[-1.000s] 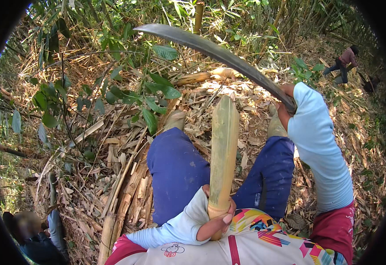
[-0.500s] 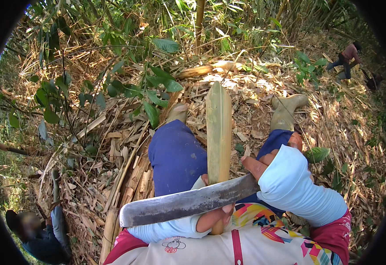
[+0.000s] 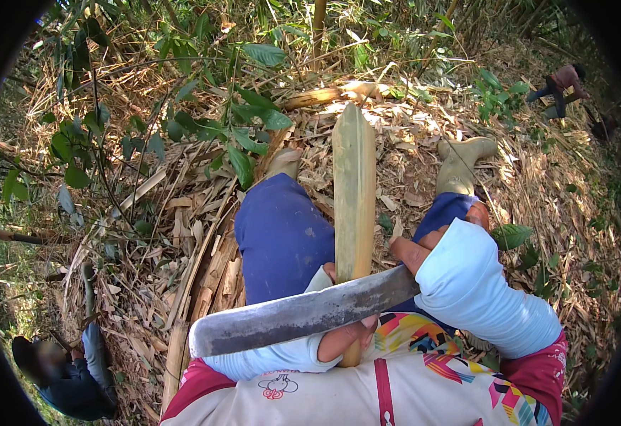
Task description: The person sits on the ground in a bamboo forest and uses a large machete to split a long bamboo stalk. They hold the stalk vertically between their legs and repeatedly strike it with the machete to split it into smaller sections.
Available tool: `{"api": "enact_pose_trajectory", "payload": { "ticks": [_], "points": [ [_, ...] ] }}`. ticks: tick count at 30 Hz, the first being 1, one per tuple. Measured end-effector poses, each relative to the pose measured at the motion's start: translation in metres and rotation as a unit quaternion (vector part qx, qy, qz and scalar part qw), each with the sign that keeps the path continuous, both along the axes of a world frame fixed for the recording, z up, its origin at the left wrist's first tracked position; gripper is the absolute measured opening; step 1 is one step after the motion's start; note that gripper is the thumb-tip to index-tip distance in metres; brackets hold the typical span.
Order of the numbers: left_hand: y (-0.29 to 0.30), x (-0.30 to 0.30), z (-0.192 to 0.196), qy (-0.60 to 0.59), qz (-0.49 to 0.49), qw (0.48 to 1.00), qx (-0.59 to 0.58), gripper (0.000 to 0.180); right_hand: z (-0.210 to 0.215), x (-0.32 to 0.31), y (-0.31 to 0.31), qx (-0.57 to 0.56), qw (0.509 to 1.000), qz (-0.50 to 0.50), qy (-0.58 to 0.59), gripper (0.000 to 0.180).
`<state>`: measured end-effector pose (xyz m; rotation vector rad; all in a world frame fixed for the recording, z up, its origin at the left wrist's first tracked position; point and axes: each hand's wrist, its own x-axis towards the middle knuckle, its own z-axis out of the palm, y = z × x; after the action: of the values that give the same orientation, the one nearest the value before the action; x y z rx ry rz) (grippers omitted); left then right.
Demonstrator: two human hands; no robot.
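Left hand [image 3: 346,337]: closed around the near end of a split bamboo stick [image 3: 354,199], fingers wrapped from the left; the forearm, in a pale blue sleeve, comes in from the lower left and lies across the lap. Most of the knuckles are covered by the blade.

Right hand [image 3: 411,250]: closed on the handle of a machete [image 3: 303,316]; the handle itself is hidden inside the fist and sleeve. The forearm, in a pale blue sleeve, enters from the lower right with the wrist bent inward.

Bamboo stick: pale yellow-green, flat-faced, held upright between the knees, its far end pointed away toward the leaf litter. Its near end passes under the blade and into the left hand.

Machete: long, dull grey, broad blade lying roughly level across the lap from right to left, crossing in front of the stick; it appears to rest against the stick, though contact is not clear.

Legs: blue trousers [image 3: 282,234], pale rubber boots [image 3: 460,167], right boot plain, left one half hidden by leaves.

Shirt [image 3: 353,394]: white with a red stripe, a small printed emblem at the near left and bright multicoloured patches at the right; cut off by the lower edge.

Ground: dry bamboo husks [image 3: 197,263] on the left.

Others: a person [image 3: 65,369] at near left, partly cut off; another person [image 3: 559,85] far right, small.
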<state>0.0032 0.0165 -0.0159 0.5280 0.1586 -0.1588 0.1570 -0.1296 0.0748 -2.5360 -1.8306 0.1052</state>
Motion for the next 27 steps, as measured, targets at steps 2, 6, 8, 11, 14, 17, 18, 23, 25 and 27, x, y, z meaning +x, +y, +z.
{"api": "enact_pose_trajectory", "payload": {
  "ticks": [2, 6, 8, 11, 14, 17, 18, 23, 25, 27],
  "points": [
    [0.004, 0.002, 0.003, -0.004, -0.016, 1.0, 0.018, 0.026, -0.001, 0.001, 0.002, 0.006, 1.0, -0.02, -0.013, 0.027],
    [0.005, -0.001, 0.021, 0.0, -0.023, 0.99, 0.142, 0.022, 0.004, 0.003, 0.005, -0.006, 0.999, -0.042, -0.012, 0.026],
    [0.005, -0.001, 0.023, 0.003, -0.026, 0.988, 0.154, 0.02, 0.006, 0.004, 0.006, -0.02, 0.999, -0.04, -0.011, 0.026],
    [0.003, -0.001, 0.023, 0.011, -0.028, 0.986, 0.163, 0.019, 0.002, 0.007, 0.005, -0.004, 0.999, -0.031, -0.018, 0.026],
    [0.004, -0.001, 0.017, -0.009, -0.04, 0.985, 0.17, 0.019, 0.002, 0.009, 0.005, 0.016, 0.999, -0.029, -0.024, 0.025],
    [0.007, 0.0, 0.017, -0.005, -0.06, 0.983, 0.171, 0.018, 0.012, 0.011, 0.014, -0.004, 0.999, -0.044, -0.027, 0.021],
    [0.006, 0.0, 0.017, -0.007, -0.053, 0.985, 0.166, 0.017, 0.016, 0.012, 0.016, -0.013, 0.999, -0.043, -0.031, 0.018],
    [0.007, 0.004, 0.029, 0.017, -0.043, 0.983, 0.179, 0.019, 0.017, 0.024, 0.02, 0.026, 0.997, -0.06, -0.033, 0.016],
    [0.006, 0.003, 0.028, 0.008, -0.024, 0.984, 0.174, 0.022, 0.015, 0.026, 0.021, 0.044, 0.996, -0.049, -0.057, 0.016],
    [0.006, 0.002, 0.028, 0.009, -0.017, 0.985, 0.169, 0.026, 0.017, 0.026, 0.022, 0.013, 0.997, -0.063, -0.046, 0.03]
  ]
}}
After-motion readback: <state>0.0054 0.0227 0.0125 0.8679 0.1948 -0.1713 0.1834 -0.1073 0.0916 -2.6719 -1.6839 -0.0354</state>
